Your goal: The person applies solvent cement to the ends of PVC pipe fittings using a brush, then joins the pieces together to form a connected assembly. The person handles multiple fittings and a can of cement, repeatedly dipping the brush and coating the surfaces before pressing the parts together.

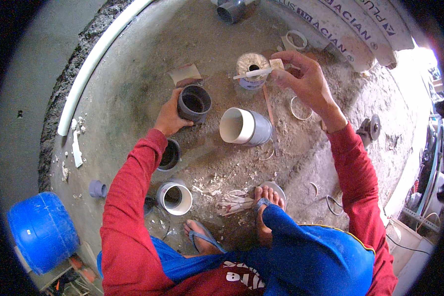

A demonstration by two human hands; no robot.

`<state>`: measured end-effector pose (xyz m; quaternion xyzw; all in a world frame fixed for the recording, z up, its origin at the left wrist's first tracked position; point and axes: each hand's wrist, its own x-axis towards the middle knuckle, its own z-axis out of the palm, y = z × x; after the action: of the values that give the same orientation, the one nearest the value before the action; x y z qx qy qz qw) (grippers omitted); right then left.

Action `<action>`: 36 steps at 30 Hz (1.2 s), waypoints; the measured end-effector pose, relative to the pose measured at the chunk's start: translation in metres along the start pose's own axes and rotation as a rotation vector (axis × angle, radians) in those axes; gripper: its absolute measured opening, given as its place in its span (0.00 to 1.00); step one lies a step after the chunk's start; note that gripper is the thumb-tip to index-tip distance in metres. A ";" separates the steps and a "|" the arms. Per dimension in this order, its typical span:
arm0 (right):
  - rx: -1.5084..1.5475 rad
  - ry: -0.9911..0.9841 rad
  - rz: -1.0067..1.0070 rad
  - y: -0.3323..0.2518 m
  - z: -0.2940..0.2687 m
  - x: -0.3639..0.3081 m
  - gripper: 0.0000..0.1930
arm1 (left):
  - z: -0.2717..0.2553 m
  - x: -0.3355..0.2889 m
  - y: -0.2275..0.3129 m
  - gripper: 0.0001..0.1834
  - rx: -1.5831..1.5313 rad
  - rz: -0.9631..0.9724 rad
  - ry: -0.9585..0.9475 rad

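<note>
My left hand is wrapped round a dark grey pipe fitting, its round mouth facing up. In my right hand is a thin white stick, pinched between thumb and fingers. A small beige block shows at the stick's hand end; whether the two are joined I cannot tell. The stick lies level across the front of a can with a crusted, pale top and a dark round opening. Between my hands, a short grey pipe piece with a white mouth lies on the ground.
Another dark fitting and a white-lined pipe piece stand by my left arm. An angle grinder lies beyond my right forearm. A long white pipe curves along the left, above a blue barrel. Wrapped pipes lie far right.
</note>
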<state>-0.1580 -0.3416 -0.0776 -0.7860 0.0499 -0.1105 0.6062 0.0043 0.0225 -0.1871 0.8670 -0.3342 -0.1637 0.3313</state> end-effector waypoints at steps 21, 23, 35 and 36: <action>-1.106 -0.479 -0.226 0.065 0.039 0.089 0.21 | 0.245 -0.078 0.170 0.59 -0.778 -0.468 0.632; -1.105 -0.443 -0.208 0.076 0.042 0.091 0.22 | 0.255 -0.053 0.169 0.58 -0.902 -0.472 0.749; -0.730 -0.028 -0.251 0.101 0.023 0.014 0.20 | 0.223 -0.065 0.148 0.57 -0.710 -0.270 0.636; -0.655 0.058 -0.293 0.104 0.019 -0.008 0.20 | 0.215 -0.074 0.147 0.57 -0.731 -0.241 0.622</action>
<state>-0.1559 -0.3488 -0.1836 -0.9340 -0.0132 -0.1965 0.2980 -0.2271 -0.1086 -0.2383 0.7341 -0.0377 -0.0408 0.6767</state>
